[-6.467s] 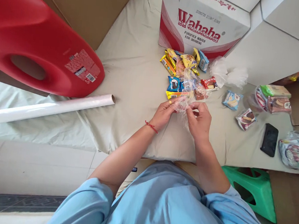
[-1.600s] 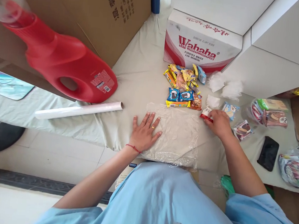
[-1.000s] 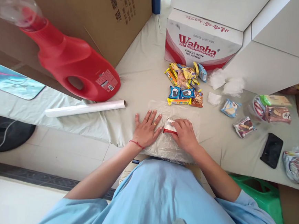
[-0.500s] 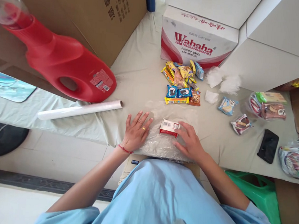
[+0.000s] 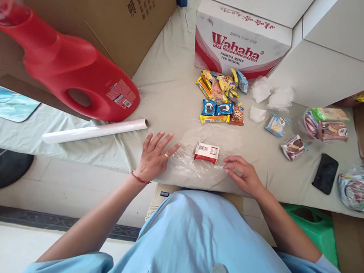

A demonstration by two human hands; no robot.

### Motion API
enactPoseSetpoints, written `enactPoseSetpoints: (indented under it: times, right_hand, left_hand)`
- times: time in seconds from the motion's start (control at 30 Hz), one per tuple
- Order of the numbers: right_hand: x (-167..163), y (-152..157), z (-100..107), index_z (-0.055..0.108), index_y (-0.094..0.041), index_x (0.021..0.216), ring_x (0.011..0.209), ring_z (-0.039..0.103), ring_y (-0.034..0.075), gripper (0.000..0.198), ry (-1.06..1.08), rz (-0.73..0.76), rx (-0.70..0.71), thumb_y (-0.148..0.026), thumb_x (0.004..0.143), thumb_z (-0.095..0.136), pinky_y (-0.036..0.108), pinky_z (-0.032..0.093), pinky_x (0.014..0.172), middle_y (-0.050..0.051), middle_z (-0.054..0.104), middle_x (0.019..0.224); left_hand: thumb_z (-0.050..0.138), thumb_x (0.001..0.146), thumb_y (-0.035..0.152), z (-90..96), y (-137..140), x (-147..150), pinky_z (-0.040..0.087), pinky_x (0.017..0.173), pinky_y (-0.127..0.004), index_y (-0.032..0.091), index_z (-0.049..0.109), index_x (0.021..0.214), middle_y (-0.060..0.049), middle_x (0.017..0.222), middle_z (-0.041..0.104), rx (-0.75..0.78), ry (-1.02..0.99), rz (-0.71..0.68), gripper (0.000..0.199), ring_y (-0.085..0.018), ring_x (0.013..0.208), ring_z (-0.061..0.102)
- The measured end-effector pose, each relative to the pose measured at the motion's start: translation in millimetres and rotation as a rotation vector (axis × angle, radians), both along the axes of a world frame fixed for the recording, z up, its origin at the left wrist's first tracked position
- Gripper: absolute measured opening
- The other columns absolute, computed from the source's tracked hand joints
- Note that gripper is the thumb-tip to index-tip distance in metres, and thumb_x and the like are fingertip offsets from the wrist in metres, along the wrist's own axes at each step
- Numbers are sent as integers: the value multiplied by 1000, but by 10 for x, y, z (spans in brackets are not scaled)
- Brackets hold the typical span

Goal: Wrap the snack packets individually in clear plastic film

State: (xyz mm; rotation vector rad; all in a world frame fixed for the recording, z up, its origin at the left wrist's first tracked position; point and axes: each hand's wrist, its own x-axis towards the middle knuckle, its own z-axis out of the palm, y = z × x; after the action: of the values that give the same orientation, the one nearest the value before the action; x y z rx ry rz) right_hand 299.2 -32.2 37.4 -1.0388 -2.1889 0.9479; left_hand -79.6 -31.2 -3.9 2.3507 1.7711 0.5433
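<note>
A small red-and-white snack pack with a barcode lies on a sheet of clear plastic film near the table's front edge. To the left of the pack, my left hand is open, fingers spread, its thumb side at the film's left edge. My right hand is at the film's right edge, apart from the pack, fingers stretched out and open. Whether its fingertips touch the film is hard to make out. A white roll of film rests left of my left hand.
Several wrapped snacks sit before a Wahaba-style carton marked Wahaha. A big red bottle stands left. On the right are crumpled white plastic, cake packs, a black phone and a filled bag.
My left hand has moved left, away from the pack. My right hand has let go of the pack's right side and drawn back to the right. The pack stays on the film.
</note>
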Motion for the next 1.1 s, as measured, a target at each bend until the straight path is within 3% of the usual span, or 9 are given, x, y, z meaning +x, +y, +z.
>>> enactPoseSetpoints:
  times: [0.13, 0.23, 0.37, 0.5, 0.67, 0.77, 0.87, 1.0, 1.1]
  right_hand:
    - [-56, 279, 162, 74, -25, 99, 101, 71, 22, 28, 27, -160, -157, -48, 101, 60, 39, 59, 88, 10, 74, 111]
    - [-95, 438, 153, 73, -23, 94, 84, 68, 20, 36, 34, -250, -302, -58, 95, 64, 33, 56, 74, 7, 73, 94]
    - [-126, 616, 48, 69, -22, 90, 63, 58, 15, 40, 128, -336, -524, -62, 85, 70, 29, 49, 61, 0, 64, 71]
    - [-97, 752, -102, 66, -21, 86, 51, 47, 13, 40, 105, -416, -578, -62, 82, 69, 27, 39, 51, -4, 54, 59]
    - [-15, 771, -267, 69, -20, 84, 59, 55, 16, 33, -180, -466, -404, -53, 87, 63, 27, 41, 57, 0, 64, 66]
    - [13, 770, -240, 72, -21, 93, 69, 61, 19, 25, -441, -411, -240, -43, 92, 60, 29, 43, 64, 4, 72, 79]
    - [-27, 866, -98, 75, -22, 105, 84, 64, 25, 27, -595, -400, -21, -42, 97, 58, 33, 46, 70, 10, 73, 97]
    - [-258, 1145, 85, 75, -17, 117, 110, 59, 34, 32, -543, -230, 197, -36, 101, 54, 45, 49, 96, 16, 71, 114]
    - [-541, 1364, 93, 72, -18, 131, 119, 53, 34, 38, -503, -23, 252, -20, 98, 52, 50, 44, 107, 14, 70, 125]
  left_hand:
    - [48, 82, 7, 164, -88, 9, 7, 135, -59, 45, 64, 143, 4, 155, 62, -89, 16, -284, 74, -24, 160, 37]
    - [52, 79, 15, 215, -116, 70, 0, 135, -61, 38, 58, 151, -2, 153, 64, -201, -11, -400, 76, -28, 160, 36]
    - [52, 96, 36, 123, -36, 196, 0, 134, -62, 30, 76, 118, -6, 121, 80, -239, -138, -261, 33, -29, 148, 54]
    - [39, 105, 40, -7, 95, 383, 20, 131, -58, 25, 69, 81, -5, 102, 81, -218, -294, 52, 41, -24, 126, 68]
    - [53, 98, 43, -111, 174, 609, 41, 115, -57, 25, 58, 67, -9, 91, 73, -63, -243, 406, 36, -31, 114, 65]
    - [61, 91, 44, -141, 212, 622, 47, 103, -58, 23, 67, 83, -14, 104, 68, 2, -214, 603, 23, -37, 115, 58]
    - [63, 87, 42, -113, 227, 536, 42, 105, -63, 20, 68, 105, -18, 117, 62, 13, -241, 710, 28, -42, 122, 51]
    - [54, 91, 28, 19, 74, 456, 37, 105, -63, 18, 69, 111, -20, 115, 62, 100, -209, 682, 27, -43, 122, 51]
    - [45, 95, 22, 142, -127, 574, 40, 100, -55, 23, 75, 106, -14, 104, 71, 162, -120, 361, 31, -33, 108, 61]
